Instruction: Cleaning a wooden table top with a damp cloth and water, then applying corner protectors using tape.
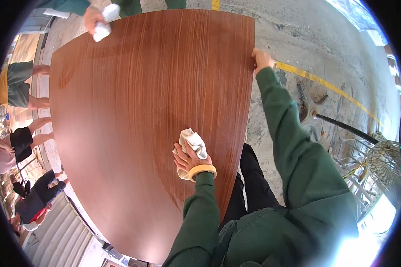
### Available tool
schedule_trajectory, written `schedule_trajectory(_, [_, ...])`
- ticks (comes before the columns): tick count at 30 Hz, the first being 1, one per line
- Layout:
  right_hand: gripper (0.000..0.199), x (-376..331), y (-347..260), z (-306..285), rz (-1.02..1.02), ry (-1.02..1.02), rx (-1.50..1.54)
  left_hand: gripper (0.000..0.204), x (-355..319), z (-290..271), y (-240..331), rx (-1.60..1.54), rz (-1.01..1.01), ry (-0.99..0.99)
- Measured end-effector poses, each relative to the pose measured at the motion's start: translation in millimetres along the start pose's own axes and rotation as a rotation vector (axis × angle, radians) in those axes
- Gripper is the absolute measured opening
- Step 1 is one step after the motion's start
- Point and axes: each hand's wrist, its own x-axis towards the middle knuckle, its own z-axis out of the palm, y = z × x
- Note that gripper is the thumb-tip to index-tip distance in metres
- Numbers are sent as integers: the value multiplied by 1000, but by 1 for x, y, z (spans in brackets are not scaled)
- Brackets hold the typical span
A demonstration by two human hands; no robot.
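A large glossy wood-grain panel [133,111] fills the middle of the view. My left hand [187,159] presses a crumpled pale cloth [192,141] onto the panel near its right side; a yellow ring of tape sits on that wrist. My right hand [260,58] grips the panel's right edge near its far corner, the green sleeve stretched out. At the far left corner another person's hand [93,20] holds a white cloth [105,21] against the panel.
Concrete floor with a yellow painted line [325,84] lies to the right. A floor fan with a wire guard [385,164] and a black hose stand at the right. Several people sit or crouch along the left rim [22,142].
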Motion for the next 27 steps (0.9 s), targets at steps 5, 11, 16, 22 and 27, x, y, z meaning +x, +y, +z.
schedule_trajectory(5, [17,-31,28,-19,163,86,142,91,-3,3,4,14,-3,-49])
schedule_trajectory(11, [26,10,-23,10,-1,190,179,87,-1,0,8,-55,-2,5])
schedule_trajectory(16, [27,-8,45,-6,133,86,186,87,-2,-3,6,-33,-9,-48])
schedule_trajectory(22, [15,27,14,-11,152,-29,411,86,-3,-1,16,-62,-35,-66])
schedule_trajectory(27, [18,23,3,-8,206,-22,268,84,-1,-3,12,-79,-22,-37])
